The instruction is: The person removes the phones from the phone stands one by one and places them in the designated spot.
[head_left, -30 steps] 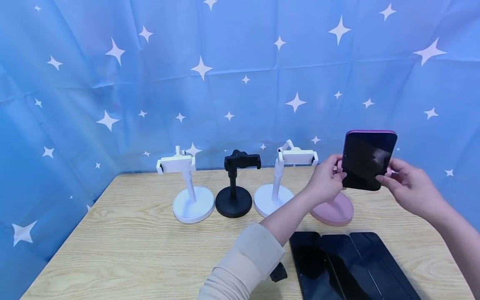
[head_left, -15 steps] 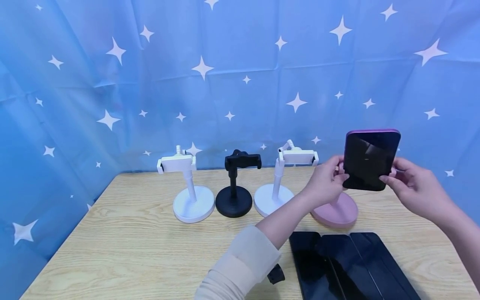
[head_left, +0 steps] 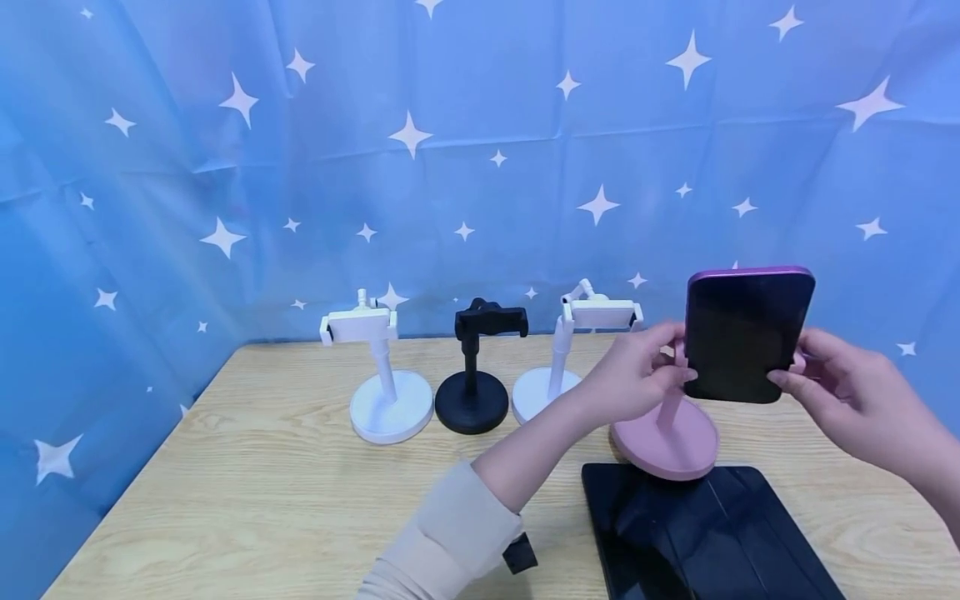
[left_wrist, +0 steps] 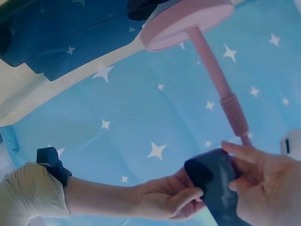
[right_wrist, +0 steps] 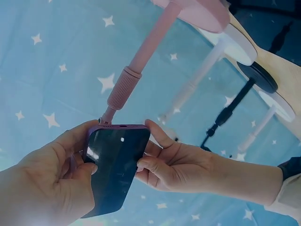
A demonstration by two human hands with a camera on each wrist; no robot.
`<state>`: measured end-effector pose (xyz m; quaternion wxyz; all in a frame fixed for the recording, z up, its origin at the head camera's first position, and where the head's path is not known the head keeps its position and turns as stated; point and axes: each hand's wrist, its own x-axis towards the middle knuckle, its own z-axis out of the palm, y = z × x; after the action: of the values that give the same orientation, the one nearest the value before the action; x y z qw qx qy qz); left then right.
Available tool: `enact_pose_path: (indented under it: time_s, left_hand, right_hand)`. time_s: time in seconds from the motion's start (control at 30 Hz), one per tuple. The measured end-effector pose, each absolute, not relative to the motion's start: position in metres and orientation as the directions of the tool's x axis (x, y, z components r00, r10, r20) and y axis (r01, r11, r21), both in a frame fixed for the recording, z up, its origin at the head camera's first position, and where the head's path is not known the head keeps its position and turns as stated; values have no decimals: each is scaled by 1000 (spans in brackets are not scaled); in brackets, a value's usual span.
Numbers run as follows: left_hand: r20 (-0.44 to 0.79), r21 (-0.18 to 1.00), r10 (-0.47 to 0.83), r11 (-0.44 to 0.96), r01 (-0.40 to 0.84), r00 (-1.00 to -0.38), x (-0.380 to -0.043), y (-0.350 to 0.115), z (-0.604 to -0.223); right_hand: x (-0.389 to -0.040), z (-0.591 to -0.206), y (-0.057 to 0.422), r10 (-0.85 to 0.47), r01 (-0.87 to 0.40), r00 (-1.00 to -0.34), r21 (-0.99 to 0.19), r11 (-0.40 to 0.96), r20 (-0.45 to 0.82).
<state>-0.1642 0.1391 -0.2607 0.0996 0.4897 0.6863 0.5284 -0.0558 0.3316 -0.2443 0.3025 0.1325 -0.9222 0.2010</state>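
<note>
A phone [head_left: 748, 333] with a dark screen and purple edge stands nearly upright in the clamp of a pink phone stand [head_left: 675, 442]. My left hand [head_left: 637, 375] pinches its lower left side, thumb on the screen edge and fingers behind by the clamp's end. On the opposite side my right hand [head_left: 862, 396] does the same. Both thumbs on the phone show in the right wrist view, where the stand's pink pole [right_wrist: 146, 52] leads to the clamp. The phone hides most of the clamp. Whether the pink base touches the table cannot be told.
White stands [head_left: 392, 408] [head_left: 536, 396] and a black phone stand [head_left: 471, 404] line the table's back. Dark-screened phones [head_left: 705, 533] lie side by side at front right, overlapped by the pink base in the head view. A starry blue curtain [head_left: 337, 208] hangs behind.
Both hands have drawn the phone and pink stand toward me and slightly to the right. The pink base now overlaps the far ends of the lying phones.
</note>
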Motion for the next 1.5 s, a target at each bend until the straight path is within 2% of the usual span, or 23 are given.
enact_pose_path:
  time_s: [0.4,0.5,0.63,0.93,1.17,1.33,1.5]
  left_hand:
    - [463,808,798,-201,554,-385,-152,99,-252]
    - [460,815,806,-218,537,-373,-151,89,-251]
    - [438,830,823,-215,514,-362,-150,77,-250]
    - [411,806,853,-175,566,-321,-147,50,-245]
    - [384,778,874,-133,614,-298,-144,30,-241]
    - [398,739,873,-122,663,-282,-141,15,-240]
    - [418,729,858,-120,674,-299,-138,1,-242]
  right_hand:
    - [-42,-244,308,-194,-467,-733,-274,841,652]
    - [-42,-245,303,-221,-504,-720,-277,818,658]
    - [-43,-246,296,-245,-555,-704,-300,776,667]
    - [-45,-248,278,-316,-677,-644,-327,659,696]
    - [-47,-252,262,-339,-688,-669,-378,620,661]
    - [-52,-252,250,-409,-749,-613,-332,574,676]
    - [-58,-253,239,-439,-794,-582,-363,488,684]
